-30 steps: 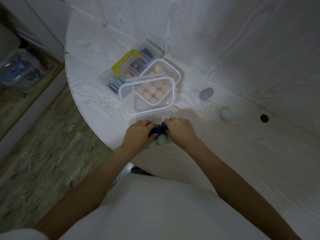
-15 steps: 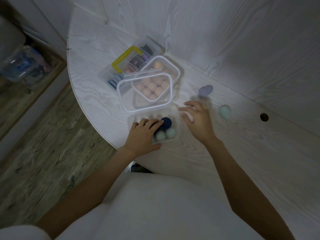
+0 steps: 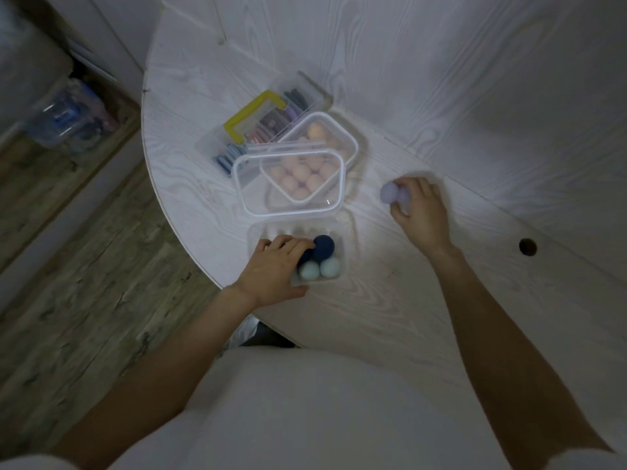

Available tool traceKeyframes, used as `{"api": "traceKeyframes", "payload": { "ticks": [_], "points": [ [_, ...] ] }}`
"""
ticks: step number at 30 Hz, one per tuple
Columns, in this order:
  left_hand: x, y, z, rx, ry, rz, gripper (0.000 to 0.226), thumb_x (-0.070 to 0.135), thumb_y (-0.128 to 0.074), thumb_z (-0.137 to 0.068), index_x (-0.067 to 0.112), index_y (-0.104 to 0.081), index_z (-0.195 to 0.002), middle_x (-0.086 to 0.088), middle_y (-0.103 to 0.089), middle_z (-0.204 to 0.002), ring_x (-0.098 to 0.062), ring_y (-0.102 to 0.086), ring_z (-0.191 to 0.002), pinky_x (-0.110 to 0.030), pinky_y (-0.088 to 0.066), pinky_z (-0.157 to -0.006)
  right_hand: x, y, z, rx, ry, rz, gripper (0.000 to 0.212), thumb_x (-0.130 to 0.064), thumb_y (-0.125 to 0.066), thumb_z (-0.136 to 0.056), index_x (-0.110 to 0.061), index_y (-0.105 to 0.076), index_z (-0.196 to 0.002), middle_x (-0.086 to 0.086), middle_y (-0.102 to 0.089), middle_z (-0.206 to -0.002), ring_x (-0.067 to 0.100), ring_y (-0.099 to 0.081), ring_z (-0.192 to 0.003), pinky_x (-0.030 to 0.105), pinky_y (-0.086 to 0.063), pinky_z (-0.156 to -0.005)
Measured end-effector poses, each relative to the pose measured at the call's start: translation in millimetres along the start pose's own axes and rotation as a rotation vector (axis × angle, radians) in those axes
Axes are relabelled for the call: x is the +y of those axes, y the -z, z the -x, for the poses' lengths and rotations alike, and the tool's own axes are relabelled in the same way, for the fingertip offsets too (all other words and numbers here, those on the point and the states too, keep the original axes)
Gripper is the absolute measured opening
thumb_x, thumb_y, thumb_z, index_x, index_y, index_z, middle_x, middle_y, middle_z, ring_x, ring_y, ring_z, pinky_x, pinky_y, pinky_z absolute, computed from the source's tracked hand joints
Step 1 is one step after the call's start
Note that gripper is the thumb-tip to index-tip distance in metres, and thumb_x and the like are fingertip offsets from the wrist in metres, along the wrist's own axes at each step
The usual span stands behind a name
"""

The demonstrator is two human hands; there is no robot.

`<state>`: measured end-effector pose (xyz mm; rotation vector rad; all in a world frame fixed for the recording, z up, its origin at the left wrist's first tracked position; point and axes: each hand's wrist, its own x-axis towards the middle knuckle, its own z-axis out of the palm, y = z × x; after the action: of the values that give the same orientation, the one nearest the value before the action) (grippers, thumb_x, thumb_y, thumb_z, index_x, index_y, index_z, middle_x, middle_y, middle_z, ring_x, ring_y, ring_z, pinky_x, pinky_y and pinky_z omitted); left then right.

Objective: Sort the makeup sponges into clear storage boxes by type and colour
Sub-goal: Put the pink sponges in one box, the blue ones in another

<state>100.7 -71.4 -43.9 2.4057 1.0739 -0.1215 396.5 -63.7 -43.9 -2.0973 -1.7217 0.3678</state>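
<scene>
A small clear box (image 3: 342,266) sits near the table's front edge and holds a dark blue sponge (image 3: 324,246) and pale teal sponges (image 3: 329,268). My left hand (image 3: 274,271) grips that box's left side, its fingertips against the dark blue sponge. To the right, my right hand (image 3: 422,213) is curled around two lavender sponges (image 3: 389,193) lying on the table; the view there is blurred. Behind the small box is a larger clear box (image 3: 354,144) full of peach sponges (image 3: 300,174), with a clear lid (image 3: 291,213) lying askew over it.
A clear case with a yellow handle (image 3: 237,122) holding flat puffs in blues and purples stands behind the peach box. A round hole (image 3: 527,247) pierces the tabletop at right. The curved table edge (image 3: 163,198) drops to wood flooring; a plastic bin (image 3: 64,113) sits on the floor at left.
My right hand left the small box and reached right to the lavender sponges, closing around them. The loose teal sponge on the table is out of sight now. My left hand stayed on the box.
</scene>
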Motion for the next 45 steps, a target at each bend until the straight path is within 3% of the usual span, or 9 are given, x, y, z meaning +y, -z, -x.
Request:
{"api": "traceKeyframes", "payload": {
  "ticks": [5, 14, 16, 22, 30, 34, 37, 41, 45],
  "points": [
    [-3.6, -2.9, 3.0, 0.05, -0.046, -0.025, 0.076, 0.045, -0.071, -0.069, 0.025, -0.041, -0.137, 0.005, -0.048, -0.136, -0.023, -0.045, -0.12, -0.041, -0.035, -0.09, -81.5, -2.6, 55.3, -0.044, -0.022, -0.327, 0.038, -0.026, -0.072, -0.078, -0.016, -0.053, -0.109, -0.003, -0.059, -0.103, 0.011, -0.055, -0.082, 0.026, -0.046, -0.064],
    [-4.9, -12.0, 11.1, 0.187, -0.104, 0.091, 0.062, 0.044, -0.058, -0.071, 0.019, -0.054, -0.128, 0.0, -0.054, -0.128, -0.024, -0.048, -0.107, -0.038, -0.043, -0.089, -105.6, -52.3, 51.9, -0.16, 0.24, -0.082, 0.04, -0.044, -0.036, -0.089, -0.014, -0.054, -0.107, -0.017, -0.046, -0.088, 0.008, -0.046, -0.079, 0.034, -0.047, -0.07],
    [-5.2, -13.1, 11.9, 0.217, -0.097, 0.153, 0.06, 0.041, -0.063, -0.07, 0.014, -0.057, -0.123, -0.003, -0.056, -0.125, -0.022, -0.05, -0.106, -0.032, -0.042, -0.092, -110.2, -55.0, 58.4, -0.186, 0.354, 0.001, 0.034, -0.032, -0.035, -0.088, -0.011, -0.056, -0.105, -0.003, -0.052, -0.096, 0.019, -0.049, -0.083, 0.035, -0.046, -0.06],
    [-3.5, -13.7, 15.8, 0.256, -0.067, 0.156, 0.071, 0.03, -0.085, -0.058, 0.004, -0.06, -0.119, -0.012, -0.062, -0.115, -0.029, -0.06, -0.1, -0.035, -0.047, -0.088, -119.3, -62.1, 57.2, -0.301, 0.306, 0.259, 0.012, -0.004, -0.061, -0.08, -0.001, -0.06, -0.091, 0.017, -0.056, -0.094, 0.034, -0.056, -0.078, 0.032, -0.04, -0.048],
    [-4.9, -13.4, 13.2, 0.231, -0.067, 0.146, 0.074, 0.032, -0.084, -0.061, 0.007, -0.057, -0.124, -0.008, -0.06, -0.12, -0.026, -0.056, -0.105, -0.027, -0.042, -0.086, -123.0, -45.6, 52.5, -0.183, 0.221, 0.411, 0.027, -0.021, -0.081, -0.056, -0.011, -0.06, -0.069, 0.002, -0.058, -0.054, 0.019, -0.054, -0.039, 0.017, -0.027, -0.038],
    [-4.6, -11.2, 6.7, 0.208, -0.068, 0.143, 0.072, 0.035, -0.083, -0.064, 0.007, -0.057, -0.125, -0.009, -0.058, -0.121, -0.027, -0.056, -0.105, -0.03, -0.044, -0.086, -88.3, -20.5, 74.0, 0.129, 0.107, 0.132, 0.012, -0.024, -0.064, -0.082, -0.012, -0.062, -0.085, 0.003, -0.064, -0.07, 0.021, -0.06, -0.056, 0.026, -0.044, -0.043],
    [-5.4, -10.2, 3.4, 0.2, -0.078, 0.111, 0.073, 0.048, -0.076, -0.066, 0.009, -0.056, -0.125, -0.009, -0.057, -0.12, -0.027, -0.052, -0.105, -0.035, -0.046, -0.087, -45.0, -2.0, 86.6, 0.24, -0.104, 0.105, 0.018, -0.02, -0.052, -0.088, -0.012, -0.064, -0.097, 0.007, -0.067, -0.092, 0.027, -0.061, -0.084, 0.034, -0.048, -0.068],
    [-9.0, -7.1, 5.9, 0.216, -0.104, -0.014, 0.084, 0.071, -0.056, -0.063, 0.014, -0.053, -0.126, -0.007, -0.056, -0.119, -0.029, -0.049, -0.11, -0.041, -0.041, -0.095, 13.6, -2.8, 83.8, 0.057, -0.411, 0.255, 0.032, -0.015, -0.053, -0.089, -0.02, -0.057, -0.12, 0.021, -0.03, -0.147, 0.043, -0.03, -0.129, 0.05, -0.032, -0.104],
    [-13.9, 0.1, 14.0, 0.282, -0.045, -0.089, 0.083, 0.074, -0.051, -0.062, 0.017, -0.054, -0.124, -0.005, -0.058, -0.117, -0.028, -0.053, -0.108, -0.046, -0.035, -0.101, 29.8, -0.9, 81.1, -0.019, -0.469, 0.197, 0.034, -0.012, -0.053, -0.091, -0.016, -0.053, -0.125, 0.019, -0.027, -0.148, 0.04, -0.037, -0.123, 0.046, -0.039, -0.096]
  ]
}}
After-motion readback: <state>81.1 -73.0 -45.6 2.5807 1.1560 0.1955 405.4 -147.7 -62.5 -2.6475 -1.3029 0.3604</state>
